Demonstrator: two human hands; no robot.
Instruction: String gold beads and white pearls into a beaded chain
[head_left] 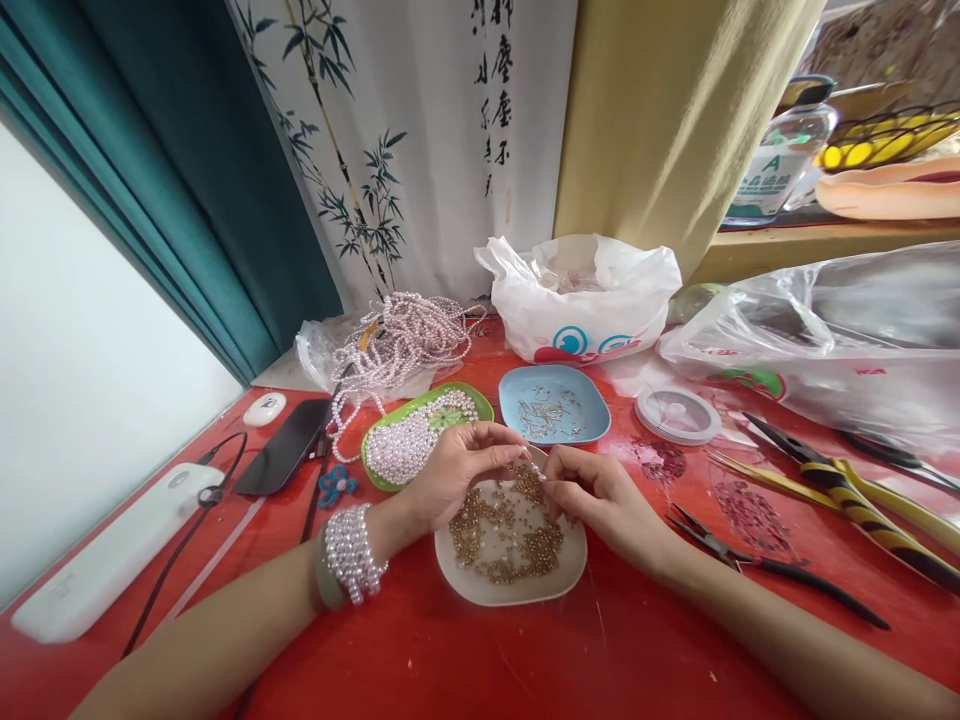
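My left hand [459, 470] and my right hand [589, 488] meet above a white tray [510, 596] of small gold beads [541, 553]. Both are closed in a pinch on a few small pearl beads [531, 464]; any thread or pin between the fingertips is too small to make out. Pearl strands wrap my left wrist. Behind my left hand lies a green tray [373, 477] heaped with white pearl beads [401, 447]. Just beyond the hands, a blue tray [600, 420] contains small metal pins [545, 412].
Pearl strands [412, 345] pile at the back, beside a white plastic bag [592, 310]. Black-handled pliers [772, 565], yellow-black pliers [847, 490] and a round clear container [677, 415] lie right. A phone [283, 447], power bank [112, 555] and blue flower piece [337, 486] lie left.
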